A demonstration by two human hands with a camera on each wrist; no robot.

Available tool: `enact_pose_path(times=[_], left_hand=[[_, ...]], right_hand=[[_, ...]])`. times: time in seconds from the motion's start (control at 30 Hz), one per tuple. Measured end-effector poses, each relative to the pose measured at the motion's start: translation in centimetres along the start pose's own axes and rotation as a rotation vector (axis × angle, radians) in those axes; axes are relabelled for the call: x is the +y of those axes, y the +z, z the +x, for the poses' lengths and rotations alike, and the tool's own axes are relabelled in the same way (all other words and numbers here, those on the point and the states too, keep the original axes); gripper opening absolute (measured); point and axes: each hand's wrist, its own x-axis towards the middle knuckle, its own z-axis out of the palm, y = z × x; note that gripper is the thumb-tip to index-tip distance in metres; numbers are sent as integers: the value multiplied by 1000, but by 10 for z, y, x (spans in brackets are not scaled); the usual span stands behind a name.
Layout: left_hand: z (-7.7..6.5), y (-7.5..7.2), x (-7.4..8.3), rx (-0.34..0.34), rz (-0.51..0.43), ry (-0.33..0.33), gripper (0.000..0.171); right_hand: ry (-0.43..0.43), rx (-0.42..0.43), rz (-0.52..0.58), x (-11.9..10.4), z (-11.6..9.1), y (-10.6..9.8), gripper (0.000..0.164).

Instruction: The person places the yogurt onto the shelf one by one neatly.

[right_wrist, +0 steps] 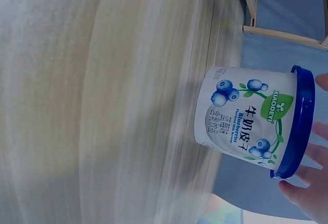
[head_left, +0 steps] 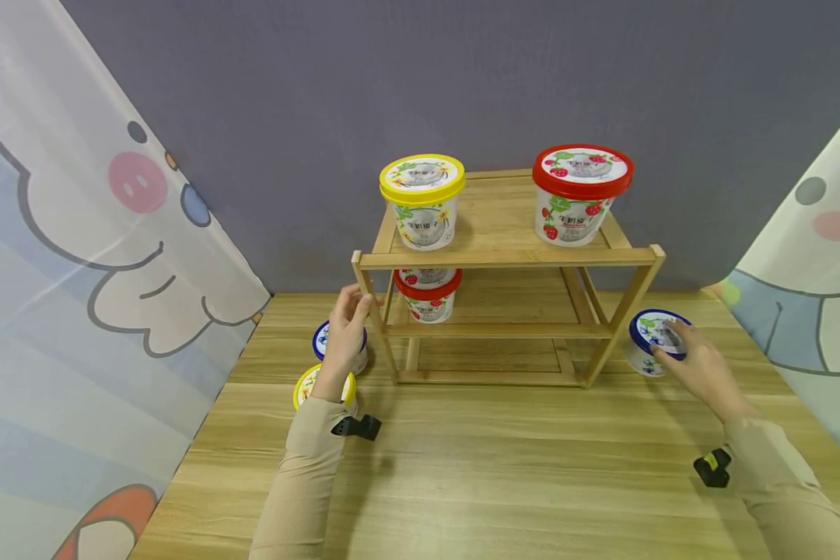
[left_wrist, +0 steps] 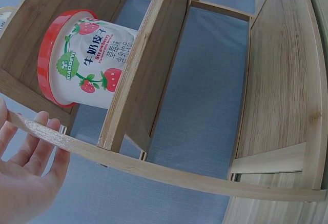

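Note:
My left hand (head_left: 346, 330) is at the left front post of a small bamboo shelf (head_left: 507, 330), its thumb on one side and its fingers (left_wrist: 38, 155) on the other, gripping the post. Inside the shelf, close to that hand, is a red-lidded strawberry tub (left_wrist: 92, 60), also visible on the middle tier in the head view. To the right of the shelf, my right hand (head_left: 703, 369) holds a blue-lidded blueberry tub (right_wrist: 251, 116) by its lid from above. Fingers and thumb are spread across the lid's rim. Whether the tub's base touches the table cannot be told.
On the top tier are a yellow-lidded tub (head_left: 423, 202) and a red-lidded tub (head_left: 579, 194). Left of the shelf, partly behind my left arm, stand another blue-lidded tub (head_left: 320, 340) and a yellow-lidded tub (head_left: 301, 387). A grey wall (head_left: 322, 101) rises behind the wooden table (head_left: 490, 474).

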Motion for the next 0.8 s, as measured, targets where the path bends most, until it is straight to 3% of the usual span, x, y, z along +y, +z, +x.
enact_pose_path(times=[0.2, 0.57, 0.8], left_hand=[[-1, 0, 1, -2, 13, 7, 26], [0, -1, -3, -11, 15, 29, 20], [1, 0, -2, -14, 5, 29, 22]], right_hand=[[-5, -27, 21, 4, 1, 3, 59], [23, -54, -52, 4, 2, 5, 61], [59, 10, -146, -7, 1, 12, 59]])
